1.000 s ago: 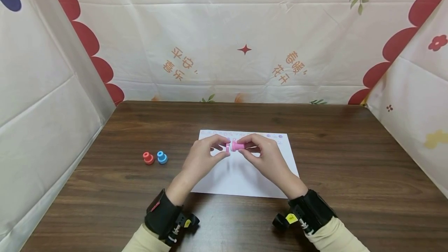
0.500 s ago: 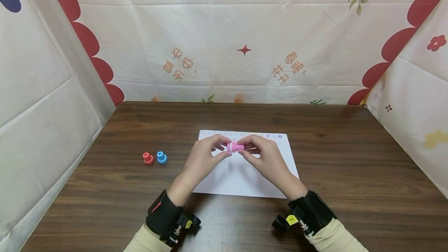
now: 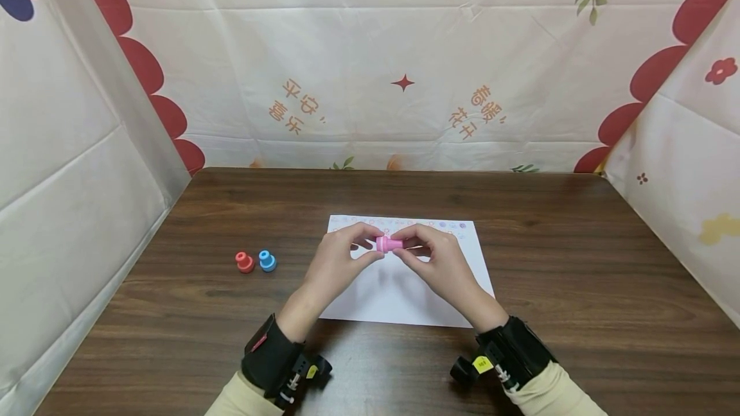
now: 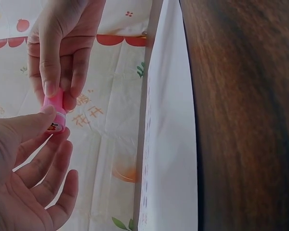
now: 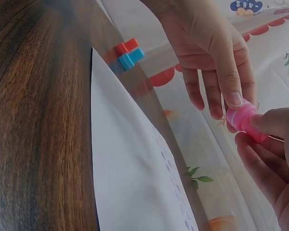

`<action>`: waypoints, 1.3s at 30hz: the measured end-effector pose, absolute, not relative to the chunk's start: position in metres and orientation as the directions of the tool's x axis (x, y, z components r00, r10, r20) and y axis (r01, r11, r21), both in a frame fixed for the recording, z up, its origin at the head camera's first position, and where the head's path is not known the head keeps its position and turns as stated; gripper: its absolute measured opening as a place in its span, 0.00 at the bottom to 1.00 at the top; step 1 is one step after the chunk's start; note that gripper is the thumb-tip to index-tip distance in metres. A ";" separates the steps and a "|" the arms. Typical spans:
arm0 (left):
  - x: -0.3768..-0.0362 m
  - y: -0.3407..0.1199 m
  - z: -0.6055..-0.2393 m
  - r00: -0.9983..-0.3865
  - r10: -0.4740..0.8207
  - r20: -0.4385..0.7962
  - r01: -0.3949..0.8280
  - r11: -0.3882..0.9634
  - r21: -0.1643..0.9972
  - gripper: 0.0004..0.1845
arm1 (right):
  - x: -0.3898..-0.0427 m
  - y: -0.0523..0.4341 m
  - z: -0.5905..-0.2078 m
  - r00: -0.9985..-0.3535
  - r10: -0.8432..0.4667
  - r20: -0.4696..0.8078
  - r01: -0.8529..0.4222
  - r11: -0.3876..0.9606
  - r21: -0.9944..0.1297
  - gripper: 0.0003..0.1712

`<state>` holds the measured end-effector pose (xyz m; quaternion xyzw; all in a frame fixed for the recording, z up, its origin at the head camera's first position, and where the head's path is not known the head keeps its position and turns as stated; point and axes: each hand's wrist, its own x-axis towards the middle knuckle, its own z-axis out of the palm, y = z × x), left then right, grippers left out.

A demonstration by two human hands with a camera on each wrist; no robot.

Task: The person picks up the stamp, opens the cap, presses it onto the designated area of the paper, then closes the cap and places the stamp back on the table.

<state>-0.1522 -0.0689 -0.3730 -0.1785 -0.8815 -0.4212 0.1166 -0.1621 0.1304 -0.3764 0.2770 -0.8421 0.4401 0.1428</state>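
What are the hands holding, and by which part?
A pink stamp: left hand pinches its wide cap end, right hand its narrower handle end.

Even, soft light filling head view; faint shadows lying under forearms; wrist views blurring close up.

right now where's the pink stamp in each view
Head: pink stamp at centre, held above the white paper between both hands.
Left wrist: upper left, pinched between fingertips.
Right wrist: right edge, mid-height.
Shared landmark: the white paper's edge on the dark table, in all three views.
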 end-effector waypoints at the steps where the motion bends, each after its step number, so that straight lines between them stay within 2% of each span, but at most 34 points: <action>1: -0.152 -0.069 -0.373 -0.908 0.219 0.358 0.416 0.583 0.698 0.16 | -0.162 0.130 -0.376 -0.806 -0.341 0.484 -0.592 0.459 -0.662 0.13; 18: -0.150 -0.069 -0.371 -0.886 0.246 0.393 0.456 0.617 0.642 0.19 | -0.161 0.132 -0.376 -0.793 -0.361 0.490 -0.609 0.462 -0.645 0.13; 29: -0.149 -0.070 -0.374 -0.908 0.298 0.294 0.419 0.635 0.649 0.19 | -0.161 0.135 -0.375 -0.804 -0.412 0.430 -0.593 0.497 -0.634 0.15; 39: -0.150 -0.072 -0.372 -0.904 0.276 0.326 0.425 0.653 0.627 0.17 | -0.163 0.138 -0.371 -0.813 -0.406 0.416 -0.581 0.523 -0.624 0.17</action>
